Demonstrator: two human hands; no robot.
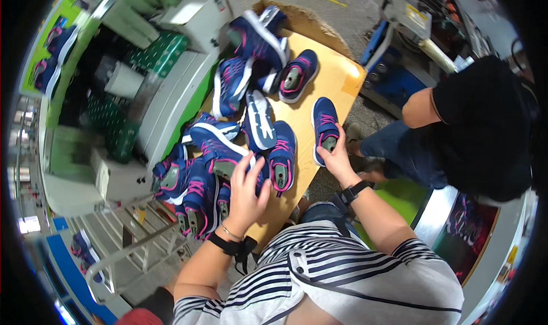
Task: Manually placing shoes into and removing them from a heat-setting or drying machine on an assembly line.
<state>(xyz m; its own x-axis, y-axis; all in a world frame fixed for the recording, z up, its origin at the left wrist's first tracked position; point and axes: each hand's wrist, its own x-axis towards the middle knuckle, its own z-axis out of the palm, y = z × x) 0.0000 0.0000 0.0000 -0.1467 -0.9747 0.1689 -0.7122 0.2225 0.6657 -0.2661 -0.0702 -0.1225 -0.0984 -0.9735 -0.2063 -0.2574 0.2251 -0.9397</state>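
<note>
Nearest me, my left hand (pixel 246 189) rests with fingers spread on the heap of navy-and-pink sneakers (pixel 197 191) at the near left of the plywood table (pixel 342 74). It touches the tops of those shoes but I cannot tell that it pinches any one of them.

My right hand (pixel 338 156) is a little farther out and to the right. Its fingers are curled around the heel of a single navy sneaker (pixel 325 128) that lies apart from the heap, near the table's right edge. The grip looks closed on the heel end, thumb on one side and fingers on the other.

That shoe is what matters here. Its long axis runs near to far, heel toward me under my right hand and toe pointing away. So the shoe lies straight ahead of the grip, and the right hand is far nearer to it than the left. It sits sole down, opening upward, with a grey last showing inside, pink trim and a pink strap across navy mesh.

Between the two hands another sneaker (pixel 282 156) lies parallel, also heel near.

Farther out, more of the same shoes are piled toward the far left, some tipped to show white soles (pixel 260 119). Beyond the table's right side a person in a black top (pixel 485 125) crouches.
</note>
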